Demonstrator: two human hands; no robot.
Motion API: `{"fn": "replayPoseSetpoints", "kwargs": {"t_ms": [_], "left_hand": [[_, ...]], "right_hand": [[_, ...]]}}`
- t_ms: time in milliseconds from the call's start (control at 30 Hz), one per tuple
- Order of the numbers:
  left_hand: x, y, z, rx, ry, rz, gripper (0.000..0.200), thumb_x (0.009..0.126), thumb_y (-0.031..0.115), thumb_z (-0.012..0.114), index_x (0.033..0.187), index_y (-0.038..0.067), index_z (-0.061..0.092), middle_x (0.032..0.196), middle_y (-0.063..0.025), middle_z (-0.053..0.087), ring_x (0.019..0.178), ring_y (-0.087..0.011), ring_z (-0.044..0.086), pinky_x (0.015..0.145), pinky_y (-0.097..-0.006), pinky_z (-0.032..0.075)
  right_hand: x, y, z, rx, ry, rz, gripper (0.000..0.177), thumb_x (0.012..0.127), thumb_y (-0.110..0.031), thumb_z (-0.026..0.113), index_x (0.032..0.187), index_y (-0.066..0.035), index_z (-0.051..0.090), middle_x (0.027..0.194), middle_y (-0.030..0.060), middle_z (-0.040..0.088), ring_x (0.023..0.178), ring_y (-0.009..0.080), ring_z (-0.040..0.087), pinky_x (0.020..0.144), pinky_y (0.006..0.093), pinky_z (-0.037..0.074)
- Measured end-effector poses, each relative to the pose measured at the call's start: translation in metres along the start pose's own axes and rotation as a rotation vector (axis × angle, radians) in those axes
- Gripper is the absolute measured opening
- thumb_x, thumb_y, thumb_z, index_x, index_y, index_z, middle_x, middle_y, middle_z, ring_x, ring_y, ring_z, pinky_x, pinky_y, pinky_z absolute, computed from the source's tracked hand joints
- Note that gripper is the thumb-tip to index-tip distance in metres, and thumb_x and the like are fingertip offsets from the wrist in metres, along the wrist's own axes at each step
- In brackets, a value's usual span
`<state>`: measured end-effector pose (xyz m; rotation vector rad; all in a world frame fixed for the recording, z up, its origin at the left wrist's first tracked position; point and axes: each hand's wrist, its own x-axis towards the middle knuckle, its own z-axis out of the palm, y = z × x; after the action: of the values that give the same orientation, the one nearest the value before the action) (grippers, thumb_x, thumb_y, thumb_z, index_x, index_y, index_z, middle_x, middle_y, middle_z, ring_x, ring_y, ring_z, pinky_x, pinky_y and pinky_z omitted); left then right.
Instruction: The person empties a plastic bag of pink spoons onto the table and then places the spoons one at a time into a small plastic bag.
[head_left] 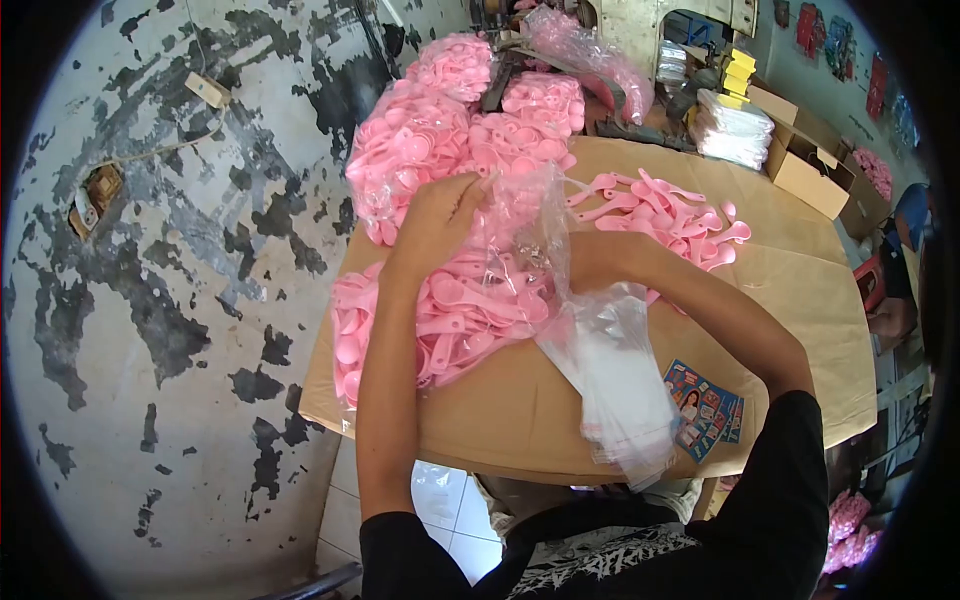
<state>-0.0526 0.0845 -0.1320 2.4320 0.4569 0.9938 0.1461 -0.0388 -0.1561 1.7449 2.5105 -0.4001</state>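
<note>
My left hand (pixel 440 215) is closed on the top edge of a large clear plastic bag (pixel 525 215). Pink plastic spoons (pixel 460 310) fill the lower part of this bag, which lies on the brown-covered table (pixel 490 415). The fingers of my right hand are hidden behind the bag's clear film; its wrist (pixel 590 260) shows beside the bag. Loose pink spoons (pixel 665 215) lie beyond my right forearm. Near the front edge is a stack of empty clear bags (pixel 615 385), with printed blue cards (pixel 705 410) to its right.
Filled bags of pink spoons (pixel 410 140) are piled at the back left, against a peeling wall. A machine (pixel 690 20), a stack of white packets (pixel 733 128) and an open cardboard box (pixel 810 175) stand at the back right. Part of another person (pixel 895 315) shows at far right.
</note>
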Motion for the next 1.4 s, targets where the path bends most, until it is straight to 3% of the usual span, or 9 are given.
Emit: {"fn": "replayPoseSetpoints", "kwargs": {"t_ms": [200, 700, 767, 1000, 1100, 1133, 1233, 1300, 1400], "left_hand": [[-0.001, 0.004, -0.007, -0.024, 0.033, -0.019, 0.035, 0.102, 0.024, 0.052, 0.086, -0.006, 0.06, 0.072, -0.0194, 0.062, 0.062, -0.0311, 0.056, 0.064, -0.0383, 0.046], [-0.001, 0.002, -0.004, -0.06, 0.026, -0.037, 0.038, 0.102, 0.027, 0.051, 0.086, -0.006, 0.06, 0.072, -0.0173, 0.062, 0.061, -0.0261, 0.055, 0.064, -0.0366, 0.046], [-0.001, 0.001, -0.004, -0.053, 0.032, -0.017, 0.039, 0.103, 0.028, 0.05, 0.084, -0.004, 0.06, 0.066, -0.0094, 0.055, 0.061, -0.0168, 0.051, 0.061, -0.0317, 0.044], [-0.001, -0.005, -0.001, -0.043, 0.056, 0.033, 0.04, 0.104, 0.029, 0.049, 0.082, -0.003, 0.059, 0.062, -0.0052, 0.051, 0.06, -0.012, 0.048, 0.06, -0.0292, 0.043], [-0.001, -0.003, 0.0, -0.079, 0.044, 0.025, 0.04, 0.104, 0.029, 0.049, 0.082, -0.003, 0.06, 0.063, -0.0056, 0.051, 0.06, -0.0122, 0.048, 0.059, -0.0295, 0.042], [-0.001, -0.002, 0.001, -0.077, 0.041, 0.017, 0.04, 0.104, 0.029, 0.05, 0.082, -0.003, 0.06, 0.064, -0.0057, 0.052, 0.06, -0.0122, 0.048, 0.059, -0.0295, 0.042], [-0.001, 0.0, 0.002, -0.06, 0.024, 0.005, 0.04, 0.104, 0.03, 0.05, 0.083, -0.003, 0.06, 0.065, -0.006, 0.053, 0.061, -0.0123, 0.048, 0.06, -0.0295, 0.043], [0.0, -0.003, 0.003, -0.038, 0.01, 0.0, 0.04, 0.104, 0.03, 0.05, 0.083, -0.003, 0.061, 0.065, -0.0061, 0.053, 0.061, -0.0125, 0.049, 0.06, -0.0295, 0.043], [-0.001, 0.002, 0.002, -0.054, 0.026, -0.005, 0.036, 0.102, 0.025, 0.051, 0.086, -0.006, 0.061, 0.072, -0.0176, 0.062, 0.062, -0.0268, 0.056, 0.065, -0.0364, 0.047]], "right_hand": [[-0.026, 0.007, -0.031, -0.039, 0.061, -0.026, 0.026, 0.089, -0.014, 0.055, 0.111, -0.003, 0.063, 0.098, 0.0222, 0.065, 0.087, 0.0386, 0.063, 0.086, 0.0467, 0.048], [-0.128, 0.018, -0.104, 0.123, 0.285, 0.183, 0.032, 0.099, -0.022, 0.047, 0.115, 0.003, 0.059, 0.085, 0.0195, 0.065, 0.076, 0.0305, 0.064, 0.073, 0.0387, 0.05], [-0.137, 0.025, -0.108, 0.1, 0.312, 0.258, 0.033, 0.1, -0.025, 0.048, 0.116, 0.002, 0.058, 0.083, 0.0181, 0.065, 0.074, 0.0281, 0.064, 0.071, 0.0376, 0.05], [-0.139, 0.039, -0.079, -0.177, 0.687, 0.24, 0.038, 0.091, -0.027, 0.063, 0.122, -0.006, 0.062, 0.085, 0.0156, 0.068, 0.093, 0.0305, 0.066, 0.09, 0.0424, 0.049], [-0.111, 0.021, -0.067, 0.049, 0.242, 0.116, 0.04, 0.086, -0.022, 0.068, 0.122, -0.006, 0.064, 0.114, 0.0128, 0.065, 0.107, 0.0287, 0.06, 0.093, 0.0415, 0.048], [-0.096, 0.017, -0.051, -0.015, 0.206, 0.173, 0.036, 0.085, -0.027, 0.068, 0.115, -0.007, 0.067, 0.1, 0.0139, 0.067, 0.098, 0.029, 0.063, 0.089, 0.0411, 0.049], [-0.035, 0.019, 0.003, 0.173, 0.287, -0.009, 0.033, 0.084, -0.033, 0.066, 0.106, -0.009, 0.07, 0.092, 0.0135, 0.069, 0.091, 0.0299, 0.064, 0.085, 0.041, 0.049], [0.015, 0.027, 0.033, -0.062, 0.479, -0.319, 0.036, 0.084, -0.033, 0.065, 0.11, -0.01, 0.069, 0.103, 0.0128, 0.068, 0.097, 0.0318, 0.062, 0.088, 0.0422, 0.047], [0.026, 0.006, 0.028, -0.152, 0.49, -0.25, 0.045, 0.083, -0.026, 0.068, 0.123, -0.008, 0.061, 0.116, 0.0152, 0.062, 0.108, 0.0347, 0.059, 0.094, 0.0469, 0.046]]}}
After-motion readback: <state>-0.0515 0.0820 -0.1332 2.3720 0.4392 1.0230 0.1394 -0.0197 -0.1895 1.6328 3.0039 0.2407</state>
